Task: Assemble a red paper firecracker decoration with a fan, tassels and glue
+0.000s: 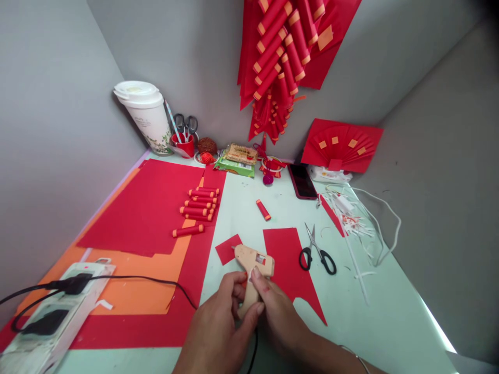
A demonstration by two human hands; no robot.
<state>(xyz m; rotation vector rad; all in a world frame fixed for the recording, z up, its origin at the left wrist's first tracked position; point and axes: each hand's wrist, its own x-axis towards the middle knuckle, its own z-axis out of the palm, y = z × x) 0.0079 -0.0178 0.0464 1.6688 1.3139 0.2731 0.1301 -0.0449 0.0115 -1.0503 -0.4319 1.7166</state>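
Both of my hands are wrapped round a cream-coloured hot glue gun, its nozzle pointing to the upper left. My left hand closes on the handle from the left, fingers curled near the trigger. From the other side my right hand grips it, thumb along the body. Under the nozzle lies a small red paper piece. A larger cut sheet of red paper is partly covered by my right hand. Beyond them lies a single red paper tube with orange ends. Black-handled scissors rest open on the right.
Several red tubes are piled on red and orange sheets at left. A power strip with black cords stands front left. Along the back are a white cup, snack packets and a phone. Red decorations hang above.
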